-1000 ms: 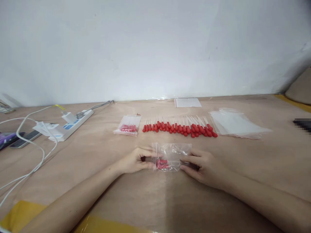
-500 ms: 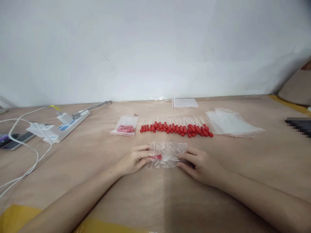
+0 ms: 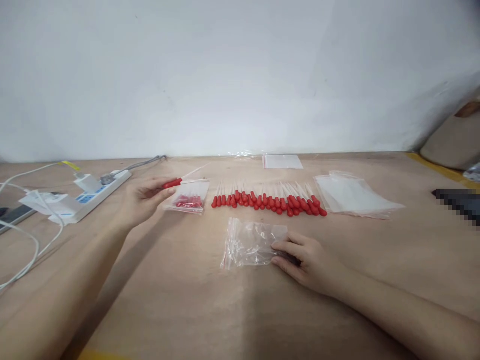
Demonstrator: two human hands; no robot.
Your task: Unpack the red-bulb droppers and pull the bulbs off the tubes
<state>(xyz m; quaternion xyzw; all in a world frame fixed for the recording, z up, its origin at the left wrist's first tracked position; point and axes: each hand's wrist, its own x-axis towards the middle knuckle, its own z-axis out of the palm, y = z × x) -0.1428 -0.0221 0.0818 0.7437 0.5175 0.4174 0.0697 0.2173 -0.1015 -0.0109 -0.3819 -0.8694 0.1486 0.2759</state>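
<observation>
My left hand point(image 3: 144, 201) is raised at the left, its fingers closed around red-bulbed droppers point(image 3: 173, 183) whose thin clear tubes point right. Their exact number is partly hidden by the fingers. Just beyond it lies a zip bag point(image 3: 205, 188) with several red-bulbed droppers inside. My right hand point(image 3: 302, 257) grips the right end of a clear zip bag point(image 3: 251, 242), fingers on top and thumb below. No red shows in that bag, which lies flattened on the table. Behind it, many loose droppers point(image 3: 270, 202) form a row, red bulbs toward me.
A stack of clear zip bags point(image 3: 356, 197) lies right of the row. Another flat bag point(image 3: 283, 161) rests near the wall. At the left stand a power strip point(image 3: 69, 215) and white cables point(image 3: 35, 250). A dark blurred object point(image 3: 457, 202) sits at the far right.
My left hand has moved from the clear bag out to the left and up, with the red-bulbed droppers in it. My right hand stays on the bag, which no longer shows red.
</observation>
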